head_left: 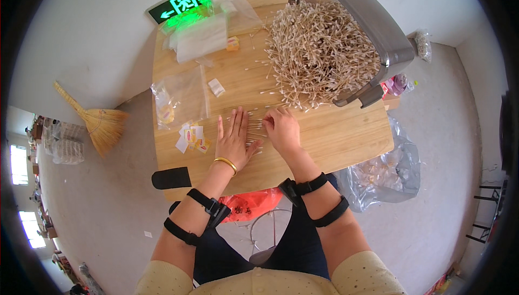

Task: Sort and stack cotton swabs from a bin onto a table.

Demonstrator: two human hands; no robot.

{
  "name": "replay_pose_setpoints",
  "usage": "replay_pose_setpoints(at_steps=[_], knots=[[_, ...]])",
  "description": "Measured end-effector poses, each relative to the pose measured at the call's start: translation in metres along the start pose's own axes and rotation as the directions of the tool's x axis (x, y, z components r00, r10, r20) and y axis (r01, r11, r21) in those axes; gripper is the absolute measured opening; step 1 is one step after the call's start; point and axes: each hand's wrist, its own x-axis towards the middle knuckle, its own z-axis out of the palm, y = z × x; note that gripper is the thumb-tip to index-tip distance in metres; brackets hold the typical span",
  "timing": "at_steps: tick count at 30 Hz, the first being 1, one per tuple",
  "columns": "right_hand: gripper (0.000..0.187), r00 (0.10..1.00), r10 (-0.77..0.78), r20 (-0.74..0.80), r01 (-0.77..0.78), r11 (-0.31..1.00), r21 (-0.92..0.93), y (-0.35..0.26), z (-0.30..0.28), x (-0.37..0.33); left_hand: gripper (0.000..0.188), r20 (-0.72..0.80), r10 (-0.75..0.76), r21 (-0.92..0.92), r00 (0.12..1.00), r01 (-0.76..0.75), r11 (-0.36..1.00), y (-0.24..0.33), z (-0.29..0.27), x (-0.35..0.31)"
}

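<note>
A broom (97,122) lies on the floor left of the wooden worktop (335,138). Clear bags (181,97) and small paper labels (192,137) sit within reach. The left hand (233,138) lies open and flat, pinning a small row of cotton swabs (255,127). The right hand (282,127), loosely curled, touches them. The swab heap (321,51) spills from a tipped grey bin (373,24).

- A small home workshop for packing by hand, with a bare concrete floor (432,149).
- Wooden table (335,138) at centre holds a cotton swab heap (319,51) and plastic bags (181,97).
- Straw broom (100,124) lies at left.
</note>
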Motion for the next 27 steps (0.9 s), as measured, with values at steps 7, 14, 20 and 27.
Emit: replay_pose_setpoints(at_steps=[7,14,20,27], knots=[[0.006,0.998,0.035,-0.051,-0.027,0.988,0.150,0.000,-0.005,-0.007,0.089,0.082,0.056,-0.027,0.995,-0.054,0.998,-0.002,-0.009,-0.012],[0.013,0.989,0.003,-0.146,0.034,0.968,0.248,-0.005,-0.008,-0.027,0.088,-0.129,0.008,-0.201,0.992,-0.034,0.979,-0.019,-0.003,-0.020],[0.032,0.995,-0.024,-0.094,0.061,0.909,0.413,-0.030,0.024,-0.023,0.091,-0.290,-0.148,-0.736,0.945,-0.121,0.666,-0.017,0.023,-0.006],[0.034,0.996,-0.060,-0.066,0.084,0.867,0.492,-0.034,0.035,-0.013,0.100,-0.303,-0.198,-0.869,0.932,-0.185,0.459,0.006,0.017,-0.008]])
